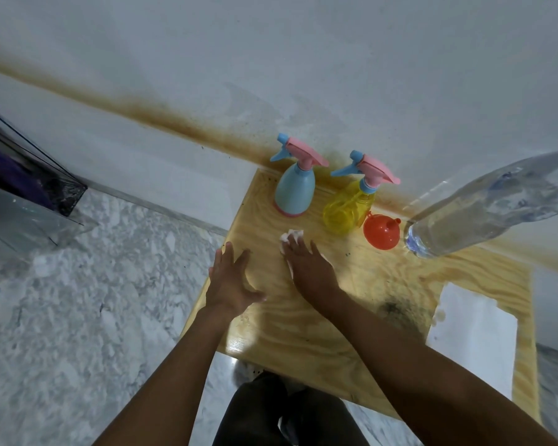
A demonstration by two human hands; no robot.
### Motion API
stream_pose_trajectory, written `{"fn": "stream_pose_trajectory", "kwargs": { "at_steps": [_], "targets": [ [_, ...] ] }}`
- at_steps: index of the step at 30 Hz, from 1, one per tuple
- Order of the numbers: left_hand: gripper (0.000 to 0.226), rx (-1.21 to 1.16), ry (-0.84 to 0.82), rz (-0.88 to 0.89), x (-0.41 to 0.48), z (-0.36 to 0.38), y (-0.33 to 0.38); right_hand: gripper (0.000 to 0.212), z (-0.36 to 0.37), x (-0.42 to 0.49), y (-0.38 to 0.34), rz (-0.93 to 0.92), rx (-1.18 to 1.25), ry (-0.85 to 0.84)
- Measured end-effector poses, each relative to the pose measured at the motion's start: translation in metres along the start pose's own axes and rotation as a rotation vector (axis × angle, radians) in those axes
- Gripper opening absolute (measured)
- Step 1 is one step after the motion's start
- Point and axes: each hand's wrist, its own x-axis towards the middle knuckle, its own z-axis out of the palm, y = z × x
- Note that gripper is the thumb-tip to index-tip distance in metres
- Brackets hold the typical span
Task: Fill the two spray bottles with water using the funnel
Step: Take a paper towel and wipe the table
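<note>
A pale wooden table stands against a white wall streaked with a brown stain; the floor to the left is grey marble. Along the table's far edge, grouped for easy reach, stand the blue spray bottle and the yellow spray bottle, both upright with pink-and-blue trigger heads fitted. The orange funnel lies mouth-down just beside the yellow bottle, not yet in use. A large clear water bottle rises at the right, close to the lens and distorted; its cap cannot be made out. The right hand presses a white tissue flat on the tabletop in front of the bottles, apparently to wipe the surface. The left hand rests open and empty, fingers spread, near the table's left edge, probably to brace the body. With both trigger heads on, filling appears either unstarted or complete; the frame does not settle which.
</note>
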Motion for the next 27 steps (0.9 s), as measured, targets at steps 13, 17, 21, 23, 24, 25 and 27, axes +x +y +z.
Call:
{"fn": "stream_pose_trajectory", "kwargs": {
  "at_steps": [13, 17, 21, 23, 24, 25, 27],
  "targets": [
    [0.111, 0.013, -0.022, -0.003, 0.002, 0.002, -0.001, 0.055, -0.008, 0.015, -0.026, -0.246, 0.057, 0.028],
    [0.111, 0.067, -0.042, -0.010, 0.003, 0.002, -0.001, 0.057, -0.012, -0.005, -0.022, -0.215, 0.061, 0.020],
    [0.113, 0.082, -0.047, -0.012, 0.004, 0.001, 0.001, 0.052, -0.011, -0.035, -0.002, -0.183, -0.006, 0.003],
    [0.114, 0.085, -0.037, -0.006, 0.003, 0.001, 0.001, 0.048, -0.014, -0.055, 0.006, -0.184, 0.023, 0.066],
    [0.115, 0.087, -0.032, -0.003, 0.003, 0.001, 0.002, 0.043, -0.017, -0.064, 0.009, -0.168, 0.042, 0.099],
    [0.115, 0.092, -0.029, -0.003, 0.002, 0.001, 0.002, 0.042, -0.019, -0.071, 0.010, -0.128, 0.080, 0.117],
    [0.113, 0.112, -0.030, -0.008, 0.000, 0.000, 0.005, 0.042, -0.025, -0.081, 0.011, -0.018, 0.241, 0.066]
  ]
}}
